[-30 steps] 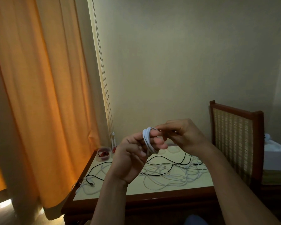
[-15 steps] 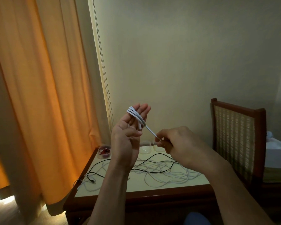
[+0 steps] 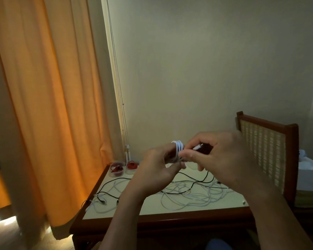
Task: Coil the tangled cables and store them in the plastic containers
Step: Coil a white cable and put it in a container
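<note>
Closing turn of white cable, held above the counter.
Fingers of left hand curled inside the loops, right hand pinching the plug end at 3 o'clock; likely to spring apart into the tangle at 6 o'clock if that pinch slips.

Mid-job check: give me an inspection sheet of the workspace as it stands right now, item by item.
Surface: table, cream top with a wooden rim.
Job's things: white cable wound in loops round the left hand's fingers; plastic container and second container at the table's back left corner, with red coils inside.
Clutter: nothing seen.
Grippers: left hand holds the loops; right hand pinches the white cable's plug end.
Cables: white tangle and black cable lie uncoiled on the table.
Surroundings: orange curtain to the left, chair to the right, wall behind.
</note>
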`<move>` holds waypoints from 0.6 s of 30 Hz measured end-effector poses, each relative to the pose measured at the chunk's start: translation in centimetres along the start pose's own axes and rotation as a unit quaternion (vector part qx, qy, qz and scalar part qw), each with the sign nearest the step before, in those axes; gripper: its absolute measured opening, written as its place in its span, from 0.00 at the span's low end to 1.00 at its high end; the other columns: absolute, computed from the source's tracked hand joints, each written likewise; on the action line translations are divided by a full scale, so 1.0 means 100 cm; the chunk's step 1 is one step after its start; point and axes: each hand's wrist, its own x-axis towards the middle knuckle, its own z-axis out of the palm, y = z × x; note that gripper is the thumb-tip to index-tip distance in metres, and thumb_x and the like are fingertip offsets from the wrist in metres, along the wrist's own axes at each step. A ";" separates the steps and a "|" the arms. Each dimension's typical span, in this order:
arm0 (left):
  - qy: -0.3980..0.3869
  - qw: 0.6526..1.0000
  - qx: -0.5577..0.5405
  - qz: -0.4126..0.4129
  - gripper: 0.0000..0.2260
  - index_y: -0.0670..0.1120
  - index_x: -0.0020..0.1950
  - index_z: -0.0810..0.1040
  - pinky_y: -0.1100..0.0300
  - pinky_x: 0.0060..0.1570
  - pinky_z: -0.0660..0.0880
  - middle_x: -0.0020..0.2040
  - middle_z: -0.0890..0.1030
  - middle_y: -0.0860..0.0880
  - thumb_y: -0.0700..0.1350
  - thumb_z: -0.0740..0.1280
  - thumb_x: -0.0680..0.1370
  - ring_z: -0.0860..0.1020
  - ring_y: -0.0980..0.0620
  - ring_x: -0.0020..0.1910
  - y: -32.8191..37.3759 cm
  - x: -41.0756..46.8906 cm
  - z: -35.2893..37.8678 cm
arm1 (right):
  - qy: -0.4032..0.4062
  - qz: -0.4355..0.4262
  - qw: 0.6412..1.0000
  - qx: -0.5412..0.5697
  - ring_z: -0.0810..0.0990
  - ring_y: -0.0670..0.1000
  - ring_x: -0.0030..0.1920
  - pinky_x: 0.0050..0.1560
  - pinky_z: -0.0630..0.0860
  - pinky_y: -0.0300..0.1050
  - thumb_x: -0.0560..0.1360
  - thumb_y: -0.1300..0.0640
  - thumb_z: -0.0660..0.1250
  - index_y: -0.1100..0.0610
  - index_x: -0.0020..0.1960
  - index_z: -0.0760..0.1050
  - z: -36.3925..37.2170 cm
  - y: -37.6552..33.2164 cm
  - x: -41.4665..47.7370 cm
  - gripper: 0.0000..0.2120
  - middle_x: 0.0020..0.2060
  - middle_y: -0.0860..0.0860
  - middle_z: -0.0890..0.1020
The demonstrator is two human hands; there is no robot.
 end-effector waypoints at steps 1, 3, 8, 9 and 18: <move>-0.006 1.000 -0.028 -0.004 0.11 0.49 0.61 0.81 0.56 0.56 0.80 0.48 0.84 0.52 0.39 0.70 0.80 0.83 0.53 0.50 0.002 -0.001 -0.001 | 0.015 -0.002 0.999 0.033 0.82 0.45 0.28 0.30 0.77 0.32 0.69 0.52 0.79 0.52 0.42 0.85 0.000 -0.002 0.000 0.05 0.28 0.43 0.82; -0.018 0.998 -0.064 0.005 0.11 0.46 0.62 0.80 0.57 0.52 0.81 0.47 0.83 0.50 0.37 0.69 0.81 0.83 0.52 0.48 0.004 -0.001 -0.004 | 0.040 0.013 0.993 0.109 0.84 0.48 0.29 0.32 0.80 0.35 0.69 0.54 0.78 0.54 0.44 0.85 0.001 -0.002 -0.001 0.06 0.30 0.48 0.84; -0.066 0.986 -0.150 0.027 0.07 0.38 0.59 0.77 0.54 0.49 0.78 0.45 0.78 0.42 0.35 0.65 0.81 0.78 0.50 0.43 0.010 -0.002 -0.011 | 0.065 0.068 0.971 0.222 0.84 0.51 0.32 0.36 0.81 0.39 0.68 0.57 0.77 0.55 0.52 0.81 0.002 0.008 0.008 0.14 0.35 0.55 0.84; -0.077 0.982 -0.171 0.029 0.07 0.38 0.58 0.76 0.53 0.48 0.77 0.44 0.76 0.40 0.36 0.65 0.81 0.77 0.49 0.43 0.013 -0.002 -0.012 | 0.068 0.080 0.964 0.244 0.83 0.52 0.33 0.37 0.80 0.39 0.68 0.58 0.77 0.55 0.55 0.80 0.003 0.011 0.011 0.17 0.37 0.57 0.83; -0.140 0.953 -0.266 0.026 0.06 0.39 0.58 0.77 0.54 0.46 0.74 0.46 0.75 0.44 0.34 0.64 0.82 0.77 0.51 0.46 0.017 0.000 -0.012 | 0.021 0.125 0.954 0.273 0.84 0.54 0.49 0.53 0.81 0.45 0.69 0.49 0.74 0.52 0.60 0.80 0.013 0.029 0.018 0.20 0.47 0.55 0.84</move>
